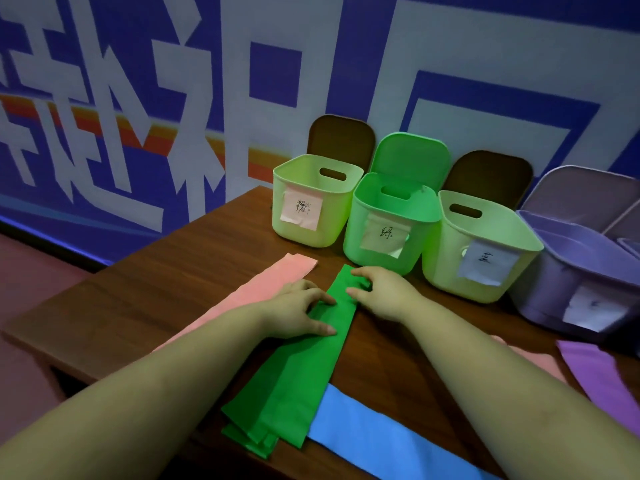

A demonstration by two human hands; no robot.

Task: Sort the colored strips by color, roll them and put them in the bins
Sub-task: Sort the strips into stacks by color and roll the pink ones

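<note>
Hands starting on the green strips

Head view: the left hand (300, 311) is pressing flat, fingers straight, and the right hand (375, 285) is pinching the far end of the green strips (298, 368), lying mid-table (145, 289) toward the near edge; soft, light, likely slippery, so best rolled from that end.

The long green cloth strips (304, 368) look soft and matt, the dark brown wood bench (145, 292) is smooth, and the bright green plastic bin (388, 233) wears a paper label (384, 237).

Bare forearms (145, 386), no sleeves
</note>
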